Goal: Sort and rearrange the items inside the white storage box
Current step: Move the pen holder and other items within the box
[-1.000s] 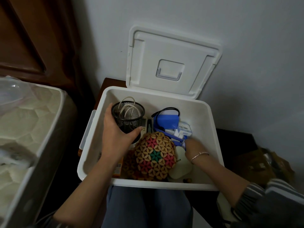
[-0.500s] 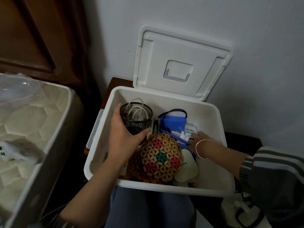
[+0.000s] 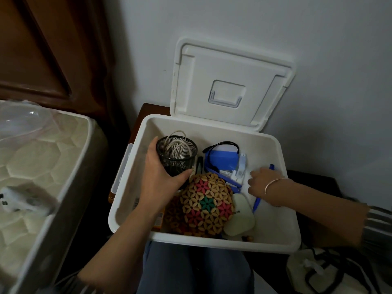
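I take the storage box as my mark. Behind it the lid stands open and leans on the wall. In its back left part the mesh cup stands upright with cables in it, and the left hand grips the cup from the left. At the back middle lies the pouch. At the front middle sits the beaded bag, with a rounded case just at its right. Right of the pouch, the right hand holds the pen. Left of the box is the bed; outside its front right corner lies a tote bag.
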The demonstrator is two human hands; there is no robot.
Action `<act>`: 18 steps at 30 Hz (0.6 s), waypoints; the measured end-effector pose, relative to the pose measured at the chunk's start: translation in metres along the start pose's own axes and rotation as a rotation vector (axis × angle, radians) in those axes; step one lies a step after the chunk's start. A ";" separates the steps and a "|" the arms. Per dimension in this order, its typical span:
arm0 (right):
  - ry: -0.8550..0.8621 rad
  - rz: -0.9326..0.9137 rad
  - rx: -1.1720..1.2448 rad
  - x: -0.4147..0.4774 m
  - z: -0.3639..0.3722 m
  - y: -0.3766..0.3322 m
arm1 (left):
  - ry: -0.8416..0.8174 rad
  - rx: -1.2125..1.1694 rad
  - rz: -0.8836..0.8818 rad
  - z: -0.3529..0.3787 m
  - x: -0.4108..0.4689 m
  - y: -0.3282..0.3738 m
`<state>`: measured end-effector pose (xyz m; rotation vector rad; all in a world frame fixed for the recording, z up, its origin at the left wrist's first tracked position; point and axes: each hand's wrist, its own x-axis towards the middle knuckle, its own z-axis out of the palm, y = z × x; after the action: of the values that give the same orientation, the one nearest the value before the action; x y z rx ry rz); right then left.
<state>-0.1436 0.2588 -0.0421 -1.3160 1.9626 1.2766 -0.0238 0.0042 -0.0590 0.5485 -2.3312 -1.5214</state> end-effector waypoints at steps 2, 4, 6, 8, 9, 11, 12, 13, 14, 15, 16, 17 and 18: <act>0.156 0.092 0.109 -0.014 -0.003 0.009 | -0.030 -0.012 0.001 0.001 0.000 0.000; 0.302 0.183 0.327 -0.030 -0.009 0.016 | -0.058 -0.024 0.004 0.002 -0.001 -0.001; 0.471 0.243 0.671 -0.047 -0.015 0.017 | -0.092 -0.026 0.013 0.004 -0.001 -0.003; 0.658 0.272 0.957 -0.062 -0.027 0.011 | -0.132 -0.004 0.032 0.006 -0.001 -0.006; 0.725 0.282 1.024 -0.068 -0.035 0.007 | -0.157 0.010 0.043 0.006 -0.001 -0.007; 0.783 0.288 1.047 -0.076 -0.053 0.002 | -0.225 0.031 0.063 0.008 -0.001 -0.009; 0.792 0.280 1.027 -0.079 -0.062 0.001 | -0.259 0.043 0.076 0.009 -0.002 -0.010; 0.795 0.269 0.994 -0.080 -0.072 0.001 | -0.288 0.058 0.091 0.010 -0.003 -0.011; 0.785 0.258 0.955 -0.081 -0.083 0.001 | -0.315 0.076 0.107 0.011 -0.004 -0.011; 0.756 0.246 0.905 -0.079 -0.094 0.002 | -0.343 0.095 0.124 0.012 -0.004 -0.011; 0.704 0.232 0.834 -0.076 -0.106 0.003 | -0.372 0.110 0.144 0.012 -0.005 -0.011; 0.630 0.212 0.752 -0.069 -0.117 0.004 | -0.399 0.123 0.163 0.013 -0.006 -0.011; 0.548 0.188 0.672 -0.060 -0.127 0.004 | -0.423 0.134 0.177 0.013 -0.007 -0.011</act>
<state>-0.1049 0.1765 0.0652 -1.2079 2.6081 0.2349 -0.0217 0.0147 -0.0742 0.0419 -2.7225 -1.5217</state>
